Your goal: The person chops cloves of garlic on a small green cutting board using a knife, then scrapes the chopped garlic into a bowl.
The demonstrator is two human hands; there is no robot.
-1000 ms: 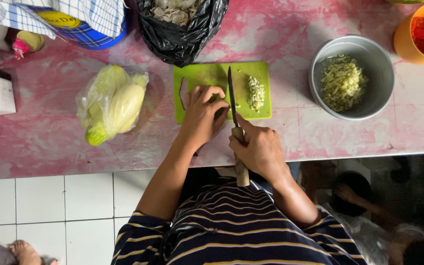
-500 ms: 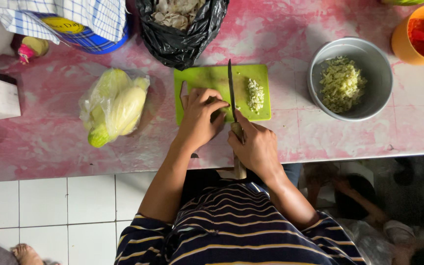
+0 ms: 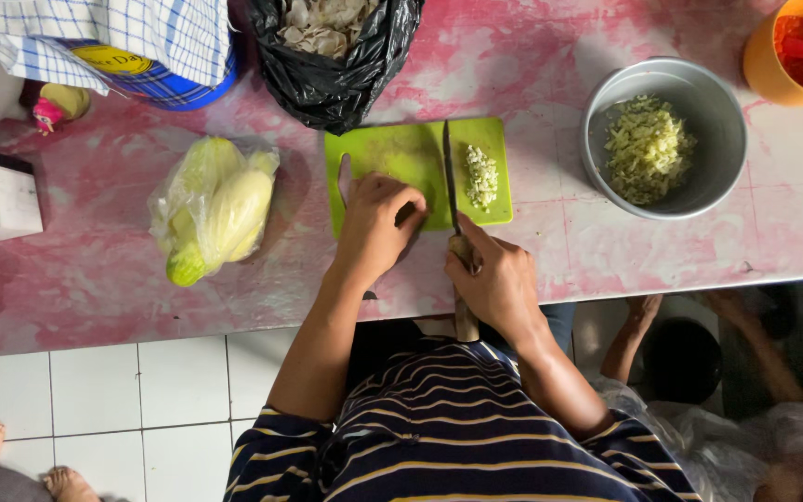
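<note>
The cutting board (image 3: 392,158) is matt green plastic, scuffed pale where it has been cut. The knife (image 3: 451,181) has a dark, dull metal blade and a light wooden handle. The bowl (image 3: 606,112) is brushed metal with a soft sheen. The countertop (image 3: 123,279) looks like smooth pink-mottled stone. A crinkled glossy black plastic bag (image 3: 327,84) and a thin clear plastic bag (image 3: 211,200) lie on it. The checked cloth (image 3: 141,28) is woven fabric; the orange cup (image 3: 759,65) is smooth plastic.

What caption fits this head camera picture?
Right hand holds a wooden-handled knife over a green plastic cutting board.
</note>
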